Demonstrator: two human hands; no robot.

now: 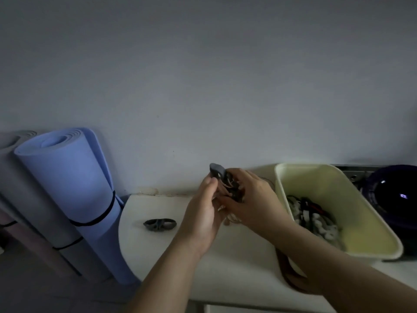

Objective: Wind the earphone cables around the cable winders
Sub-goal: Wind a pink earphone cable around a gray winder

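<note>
Your left hand (203, 213) is curled round a grey cable winder (217, 171) and holds it up above the worktop (158, 256), with the thumb pressed on its side. Your right hand (252, 199) is close against it, and its fingers are grasping the pale earphone cable (225, 188) at the lower part of the winder; loops of the cable hang down between the two palms. How many turns are wound I cannot tell, because the fingers cover them.

At the left a rolled blue mat (74, 188) stands beside the worktop, and a grey mat (22, 199) stands just beside it. On the right side of the worktop is a cream bin (352, 199), near your right forearm, holding a heap of cables (316, 220). Behind the bin is a dark round object (394, 195). A second winder (160, 224) lies flat on the worktop, left of your left hand and apart from it.
</note>
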